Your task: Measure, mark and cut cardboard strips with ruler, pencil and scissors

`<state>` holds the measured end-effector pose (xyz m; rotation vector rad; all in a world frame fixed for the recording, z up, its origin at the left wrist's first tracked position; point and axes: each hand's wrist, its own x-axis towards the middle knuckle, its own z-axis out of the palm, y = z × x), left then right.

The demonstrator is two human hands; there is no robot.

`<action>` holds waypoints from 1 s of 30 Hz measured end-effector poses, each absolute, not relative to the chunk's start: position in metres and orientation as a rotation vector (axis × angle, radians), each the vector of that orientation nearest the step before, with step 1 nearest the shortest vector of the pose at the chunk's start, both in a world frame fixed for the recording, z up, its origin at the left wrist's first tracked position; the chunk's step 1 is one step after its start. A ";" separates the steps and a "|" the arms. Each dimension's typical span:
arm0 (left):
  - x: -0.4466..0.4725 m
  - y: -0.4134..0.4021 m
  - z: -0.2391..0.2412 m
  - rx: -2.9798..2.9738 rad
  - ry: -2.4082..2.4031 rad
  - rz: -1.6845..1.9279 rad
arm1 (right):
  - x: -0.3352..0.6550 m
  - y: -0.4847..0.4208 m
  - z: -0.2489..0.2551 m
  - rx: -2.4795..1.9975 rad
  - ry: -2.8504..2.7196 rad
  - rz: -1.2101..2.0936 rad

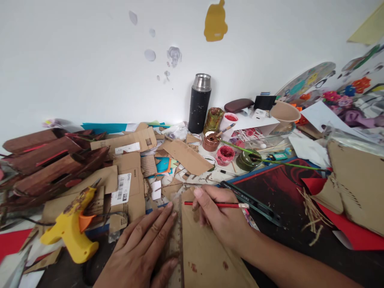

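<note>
My left hand lies flat with fingers stretched out, pressing a see-through ruler onto a brown cardboard sheet. My right hand is closed round a red pencil, its tip at the ruler's edge near the top of the cardboard. The pencil lies almost level, pointing left.
A yellow glue gun lies to the left. Cardboard scraps and dark red painted cardboard pieces pile up at the back left. Behind stand a black flask, paint pots and a green-handled tool. More cardboard lies at right.
</note>
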<state>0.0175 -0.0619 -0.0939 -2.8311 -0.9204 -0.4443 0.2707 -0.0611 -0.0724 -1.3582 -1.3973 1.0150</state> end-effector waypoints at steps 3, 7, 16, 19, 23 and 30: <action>0.017 -0.061 -0.096 -2.808 -0.902 -0.438 | 0.269 -0.062 -0.069 -1.336 -1.425 0.993; 0.016 -0.060 -0.097 -2.801 -0.882 -0.455 | 0.268 -0.065 -0.063 -1.285 -1.492 0.951; 0.013 -0.061 -0.100 -2.823 -0.888 -0.441 | 0.266 -0.069 -0.053 -1.222 -1.546 0.907; 0.014 -0.059 -0.101 -2.843 -0.895 -0.451 | 0.265 -0.073 -0.048 -1.225 -1.588 0.905; 0.012 -0.059 -0.104 -2.801 -0.838 -0.456 | 0.263 -0.078 -0.043 -1.250 -1.627 0.906; 0.013 -0.058 -0.101 -2.793 -0.841 -0.412 | 0.259 -0.085 -0.043 -1.089 -1.681 0.841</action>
